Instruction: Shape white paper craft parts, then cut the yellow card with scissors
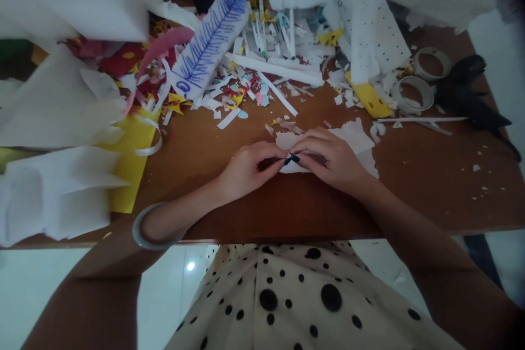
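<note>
My left hand (248, 167) and my right hand (328, 156) meet fingertip to fingertip over a torn white paper piece (355, 139) lying on the brown table (430, 175). Both pinch a small bit of that white paper between thumb and fingers; dark blue nails show where they touch. A grey bangle (141, 227) circles my left wrist near the table's front edge.
Paper scraps and strips litter the far table. A white paper feather with blue lines (211, 44), a yellow sheet (131, 161), two tape rolls (412, 93), a black feather shape (471, 93) and large white paper sheets (57, 191) at the left surround the work spot.
</note>
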Motion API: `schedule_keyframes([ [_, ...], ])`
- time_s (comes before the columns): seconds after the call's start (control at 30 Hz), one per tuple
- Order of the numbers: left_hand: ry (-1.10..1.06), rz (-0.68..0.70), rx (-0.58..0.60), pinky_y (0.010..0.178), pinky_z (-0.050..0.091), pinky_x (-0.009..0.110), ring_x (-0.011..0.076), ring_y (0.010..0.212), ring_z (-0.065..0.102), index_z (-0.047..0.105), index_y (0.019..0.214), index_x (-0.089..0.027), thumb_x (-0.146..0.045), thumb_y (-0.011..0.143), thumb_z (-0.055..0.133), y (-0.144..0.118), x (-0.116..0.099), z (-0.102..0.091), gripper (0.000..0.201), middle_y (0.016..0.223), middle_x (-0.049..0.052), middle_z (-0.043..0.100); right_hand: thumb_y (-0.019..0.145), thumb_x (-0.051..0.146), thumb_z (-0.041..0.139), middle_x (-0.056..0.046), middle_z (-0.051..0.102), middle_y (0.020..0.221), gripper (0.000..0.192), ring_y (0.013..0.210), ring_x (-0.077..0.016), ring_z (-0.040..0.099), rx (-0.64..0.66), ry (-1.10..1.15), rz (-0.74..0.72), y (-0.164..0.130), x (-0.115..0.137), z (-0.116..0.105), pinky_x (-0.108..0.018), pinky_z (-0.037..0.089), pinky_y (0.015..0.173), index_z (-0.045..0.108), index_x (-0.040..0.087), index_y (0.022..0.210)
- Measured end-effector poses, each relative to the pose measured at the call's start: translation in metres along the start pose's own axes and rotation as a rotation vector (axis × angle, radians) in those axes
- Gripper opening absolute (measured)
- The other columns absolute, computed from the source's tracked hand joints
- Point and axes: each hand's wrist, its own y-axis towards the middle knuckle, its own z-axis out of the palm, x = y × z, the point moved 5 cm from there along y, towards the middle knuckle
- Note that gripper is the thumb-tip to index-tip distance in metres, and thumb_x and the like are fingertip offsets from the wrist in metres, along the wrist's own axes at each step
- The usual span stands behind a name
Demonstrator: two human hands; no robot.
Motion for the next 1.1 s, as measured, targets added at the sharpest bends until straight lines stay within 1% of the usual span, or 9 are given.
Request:
schedule_keyframes([
  [0.17,0.009,0.006,0.010,0.073,0.047,0.022,0.0114,0.078,0.062,0.068,0.093,-0.017,-0.023,0.090,0.055,-0.0007,0.0016,0.0005,0.015,0.086,0.003,0.069,0.092,0.025,0.050,-0.007,0.066,0.087,0.014,0.084,-0.0208,0.058,0.015,0.008,0.012,0.0003,-0.0005,0.0010,-0.035,0.045,0.076,0.064,0.021,0.089],
  [0.5,0.003,0.017,0.007,0.070,0.046,0.021,0.0111,0.076,0.061,0.068,0.093,-0.017,-0.021,0.089,0.055,0.0005,0.0007,0.0004,0.014,0.083,0.002,0.068,0.091,0.023,0.049,-0.007,0.065,0.089,0.014,0.084,-0.0208,0.057,0.023,0.012,0.008,0.0001,-0.0013,0.0006,-0.035,0.044,0.077,0.063,0.021,0.091],
  [0.63,0.007,0.017,0.005,0.071,0.046,0.021,0.0113,0.077,0.061,0.068,0.093,-0.017,-0.021,0.090,0.055,0.0001,0.0019,0.0007,0.014,0.083,0.003,0.069,0.093,0.023,0.046,-0.007,0.065,0.090,0.017,0.084,-0.0207,0.057,0.028,0.020,0.001,-0.0001,-0.0013,0.0007,-0.035,0.044,0.077,0.063,0.021,0.092],
  [0.87,-0.014,0.038,-0.042,0.076,0.048,0.021,0.0115,0.083,0.064,0.067,0.096,-0.016,-0.019,0.089,0.056,-0.0009,0.0023,-0.0016,0.014,0.092,0.004,0.070,0.090,0.022,0.052,-0.006,0.066,0.093,0.013,0.088,-0.0211,0.058,0.018,0.038,0.009,0.0004,-0.0016,-0.0002,-0.035,0.044,0.078,0.063,0.022,0.099],
  [1.0,-0.012,0.033,-0.049,0.075,0.048,0.022,0.0117,0.082,0.064,0.067,0.097,-0.017,-0.020,0.089,0.056,-0.0013,0.0024,-0.0011,0.014,0.094,0.005,0.070,0.090,0.022,0.053,-0.006,0.066,0.092,0.013,0.088,-0.0211,0.059,-0.002,0.052,0.014,0.0003,-0.0008,-0.0015,-0.034,0.044,0.078,0.063,0.022,0.098],
  [1.1,0.014,0.041,-0.057,0.073,0.048,0.022,0.0117,0.080,0.063,0.066,0.097,-0.017,-0.022,0.090,0.055,-0.0014,0.0012,-0.0011,0.014,0.091,0.004,0.069,0.090,0.022,0.053,-0.006,0.066,0.093,0.013,0.089,-0.0210,0.059,-0.005,0.053,0.004,-0.0003,-0.0004,-0.0013,-0.034,0.045,0.079,0.063,0.022,0.099],
])
